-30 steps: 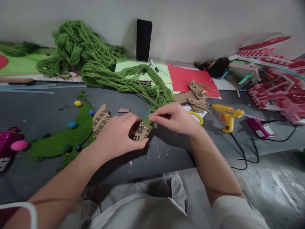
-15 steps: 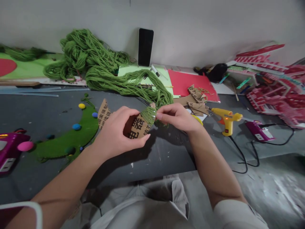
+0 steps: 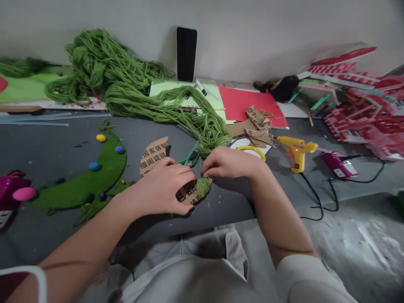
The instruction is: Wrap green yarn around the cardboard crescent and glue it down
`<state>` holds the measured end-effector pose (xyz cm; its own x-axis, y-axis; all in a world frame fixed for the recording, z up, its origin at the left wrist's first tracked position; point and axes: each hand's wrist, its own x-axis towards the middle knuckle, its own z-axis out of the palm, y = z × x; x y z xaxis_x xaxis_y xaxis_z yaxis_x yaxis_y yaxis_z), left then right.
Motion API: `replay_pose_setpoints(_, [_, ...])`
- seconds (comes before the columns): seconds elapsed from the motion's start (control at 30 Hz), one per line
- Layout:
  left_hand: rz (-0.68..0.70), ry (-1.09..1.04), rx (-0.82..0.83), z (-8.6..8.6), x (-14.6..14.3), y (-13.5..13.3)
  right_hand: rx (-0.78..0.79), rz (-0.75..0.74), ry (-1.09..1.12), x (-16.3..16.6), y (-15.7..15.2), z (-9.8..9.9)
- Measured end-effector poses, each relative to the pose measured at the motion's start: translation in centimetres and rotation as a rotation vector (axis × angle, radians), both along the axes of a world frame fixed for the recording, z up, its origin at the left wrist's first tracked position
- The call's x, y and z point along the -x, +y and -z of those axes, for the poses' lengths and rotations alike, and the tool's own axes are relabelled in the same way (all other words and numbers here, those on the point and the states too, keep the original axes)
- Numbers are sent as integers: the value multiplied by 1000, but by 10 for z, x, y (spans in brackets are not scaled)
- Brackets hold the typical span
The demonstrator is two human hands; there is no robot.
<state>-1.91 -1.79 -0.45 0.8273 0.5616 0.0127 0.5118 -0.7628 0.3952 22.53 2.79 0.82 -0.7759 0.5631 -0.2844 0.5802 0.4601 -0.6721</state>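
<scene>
My left hand (image 3: 160, 185) grips a printed brown cardboard piece (image 3: 153, 153) with a pointed end, its middle hidden under my palm. Green yarn (image 3: 204, 187) is wound round its right tip, which lies low over the table. At that tip my right hand (image 3: 232, 166) is closed in a pinch on the yarn; the strand between the fingertips hardly shows. Behind my fingers lie green-handled scissors (image 3: 192, 155) and the near end of a large yarn skein (image 3: 132, 99). Left of my left hand is a green crescent (image 3: 78, 187) with coloured balls on it.
A yellow glue gun (image 3: 296, 151) with a black cord lies right, next to a purple power box (image 3: 341, 164). Cardboard scraps (image 3: 259, 136) and a red sheet (image 3: 252, 103) are behind my right hand. A phone (image 3: 186, 54) leans on the wall.
The cardboard piece has come down towards the table and turned, so more of its left end shows. My right hand has moved down with it, and the scissors have come into view.
</scene>
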Motion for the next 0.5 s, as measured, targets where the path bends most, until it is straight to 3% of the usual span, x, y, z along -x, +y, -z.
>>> replay_pose_setpoints(0.1, [-104, 101, -55, 1, -6, -1, -190, 49, -101, 4, -9, -7])
replay_pose_setpoints(0.23, [-245, 91, -46, -1, -8, -2, -318, 79, -82, 7, -17, -13])
replay_pose_setpoints(0.37, [-463, -21, -43, -3, -8, -2, -355, 219, 25, 8, -20, -14])
replay_pose_setpoints(0.5, [-567, -118, -74, -5, -6, -1, -337, 367, 185, 7, -21, -16])
